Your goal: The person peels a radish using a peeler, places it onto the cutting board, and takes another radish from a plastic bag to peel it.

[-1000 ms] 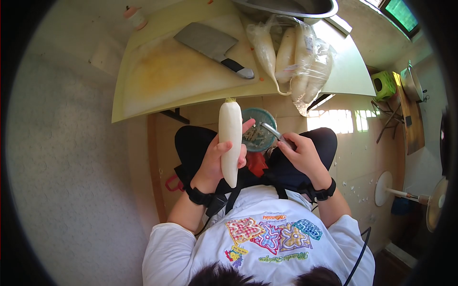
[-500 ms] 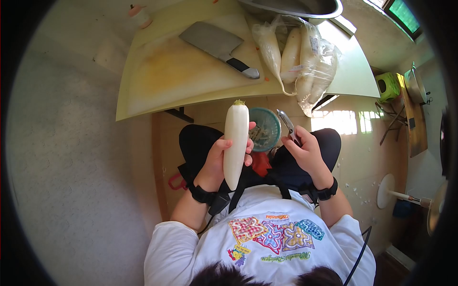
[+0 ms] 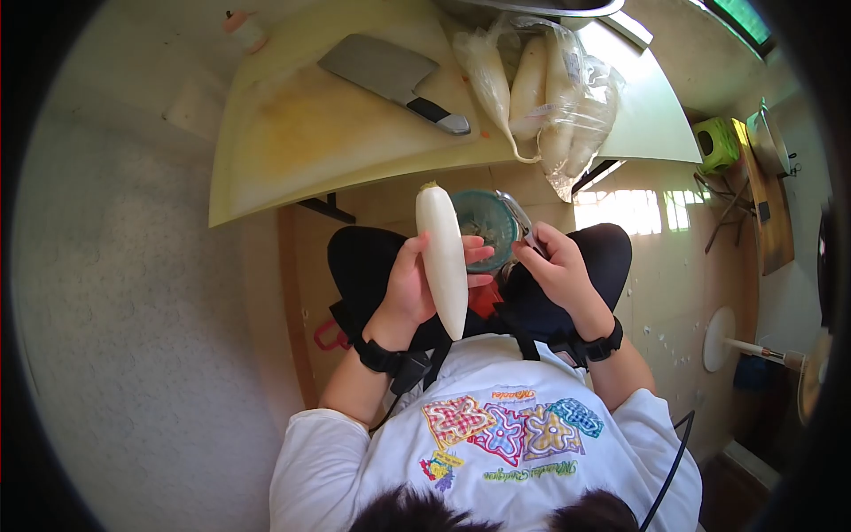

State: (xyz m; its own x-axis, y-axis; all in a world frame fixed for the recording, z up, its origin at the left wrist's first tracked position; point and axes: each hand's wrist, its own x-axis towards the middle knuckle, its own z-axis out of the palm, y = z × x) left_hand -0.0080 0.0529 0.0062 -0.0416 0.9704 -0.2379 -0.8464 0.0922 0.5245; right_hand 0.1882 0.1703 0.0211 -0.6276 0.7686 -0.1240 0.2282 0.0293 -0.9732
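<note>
Left hand [image 3: 409,288] grips the white radish [image 3: 442,257] upright at frame centre, steadying it over the green bowl [image 3: 486,229] so scraps drop in, while right hand [image 3: 554,270] clasps the peeler [image 3: 517,217] beside it.

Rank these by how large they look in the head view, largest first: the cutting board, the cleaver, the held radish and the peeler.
1. cutting board
2. and 3. cleaver and radish in the left hand: look alike, and the radish is nearer, so unranked
4. peeler in the right hand

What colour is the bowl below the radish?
Teal-green bowl, seen in the head view, behind the radish.
</note>
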